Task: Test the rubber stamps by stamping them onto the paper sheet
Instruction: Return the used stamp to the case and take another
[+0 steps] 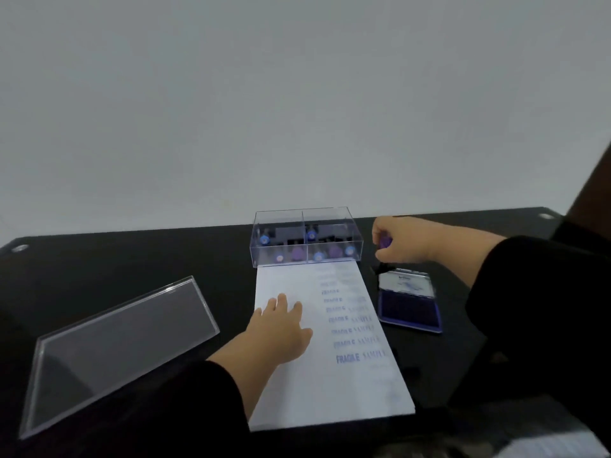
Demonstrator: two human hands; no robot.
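On the paper sheet [317, 375], which lay lengthwise on the black counter [132, 259] in front of us, two columns of blue prints were already down: "FRAGILE" repeated beside "SAMPLE", sharp at the near end and fainter toward the far end. So we judged at least two stamps tested, with the sheet's left half and near end still blank. Several more rubber stamps [299, 253], purple and blue topped, sat in the clear box [307, 238] touching the sheet's far edge, so much testing seemed left; how many of those had been tried we could not tell.

Our right hand [401, 241] was curled round a purple-handled stamp [384, 243], holding it just above the far edge of the open ink pad [410, 300], which lay just right of the sheet. Our left hand [279, 328] rested flat on the sheet, fingers straight and spread, holding nothing. The box's clear lid [115, 352] lay well to the left.
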